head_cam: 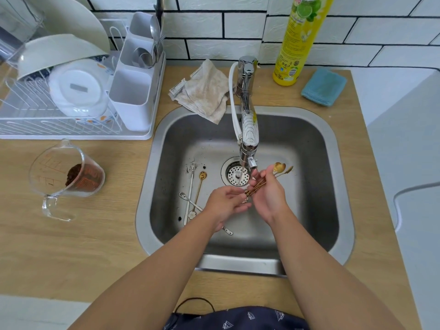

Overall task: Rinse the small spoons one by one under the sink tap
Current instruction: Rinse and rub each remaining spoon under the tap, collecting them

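My right hand [269, 194] grips a small bunch of gold spoons [279, 168] by their stems, bowls pointing up and right, just beside the chrome tap [247, 108]. A thin stream of water [241, 175] runs from the spout onto the drain strainer [235, 175]. My left hand [226, 203] is at the lower ends of the gold stems, fingers curled and touching them. Several more small spoons lie on the sink floor to the left: a gold one [200, 186], a long white one [191, 189] and a short silver one [189, 200]. Dark specks dot the steel sink [319, 148].
A white dish rack [71, 110] with plates and a cutlery caddy [133, 91] stands at the back left. A glass measuring jug [69, 177] with brown grounds lies tipped on the wooden counter. A beige cloth [207, 91], a yellow detergent bottle [300, 41] and a blue sponge [323, 86] sit behind the sink.
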### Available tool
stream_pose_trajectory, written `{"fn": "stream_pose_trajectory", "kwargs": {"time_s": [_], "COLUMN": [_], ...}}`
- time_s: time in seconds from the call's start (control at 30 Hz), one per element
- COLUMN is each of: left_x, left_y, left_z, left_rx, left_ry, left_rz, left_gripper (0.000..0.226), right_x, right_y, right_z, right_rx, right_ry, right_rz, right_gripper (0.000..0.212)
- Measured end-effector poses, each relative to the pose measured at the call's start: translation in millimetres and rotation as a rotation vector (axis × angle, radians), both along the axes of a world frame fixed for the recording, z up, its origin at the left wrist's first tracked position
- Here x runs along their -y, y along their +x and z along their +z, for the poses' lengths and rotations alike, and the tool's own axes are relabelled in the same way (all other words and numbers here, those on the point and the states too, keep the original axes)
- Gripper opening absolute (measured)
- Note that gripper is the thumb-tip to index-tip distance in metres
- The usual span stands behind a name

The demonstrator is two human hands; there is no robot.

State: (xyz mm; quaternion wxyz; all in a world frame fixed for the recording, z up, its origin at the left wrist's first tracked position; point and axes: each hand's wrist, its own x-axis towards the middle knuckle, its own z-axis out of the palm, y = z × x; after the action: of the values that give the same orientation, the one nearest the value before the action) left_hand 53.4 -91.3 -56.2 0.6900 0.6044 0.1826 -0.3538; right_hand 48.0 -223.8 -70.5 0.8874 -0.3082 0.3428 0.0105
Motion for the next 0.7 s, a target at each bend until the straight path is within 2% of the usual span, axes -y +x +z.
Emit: {"fn": "stream_pose_trajectory", "kwargs": {"time_s": [0.1, 0.23, 0.43, 0.47, 0.5, 0.57, 0.63, 0.7], "left_x": [4, 8, 4, -3, -13, -39, -63, -75], "left_y": [-5, -12, -6, 2, 13, 33, 45, 47], "left_z": [1, 0, 5, 4, 2, -6, -15, -24], "left_rx": [-0.013, 0.045, 0.235, 0.310, 0.429, 0.653, 0.640, 0.522], "left_ry": [-0.011, 0.061, 0.130, 0.220, 0.397, 0.857, 1.116, 1.214], "left_rz": [0.028, -0.010, -0.299, -0.359, -0.417, -0.494, -0.519, -0.585], "left_gripper": [0.007, 0.007, 0.011, 0.013, 0.014, 0.020, 0.027, 0.034], "right_x": [0, -2, 3, 5, 8, 12, 11, 9], "right_y": [0, -2, -2, -2, -2, -3, -3, -2], "right_z": [0, 1, 0, 0, 0, 0, 0, -1], "right_rx": [-0.011, -0.093, -0.130, -0.122, -0.116, -0.111, -0.119, -0.127], "right_ry": [-0.009, -0.063, -0.044, -0.020, 0.004, 0.027, 0.012, -0.009], "right_rz": [0.011, 0.044, -0.066, -0.091, -0.115, -0.132, -0.105, -0.069], "right_gripper": [0.038, 0.039, 0.038, 0.038, 0.038, 0.037, 0.036, 0.036]}}
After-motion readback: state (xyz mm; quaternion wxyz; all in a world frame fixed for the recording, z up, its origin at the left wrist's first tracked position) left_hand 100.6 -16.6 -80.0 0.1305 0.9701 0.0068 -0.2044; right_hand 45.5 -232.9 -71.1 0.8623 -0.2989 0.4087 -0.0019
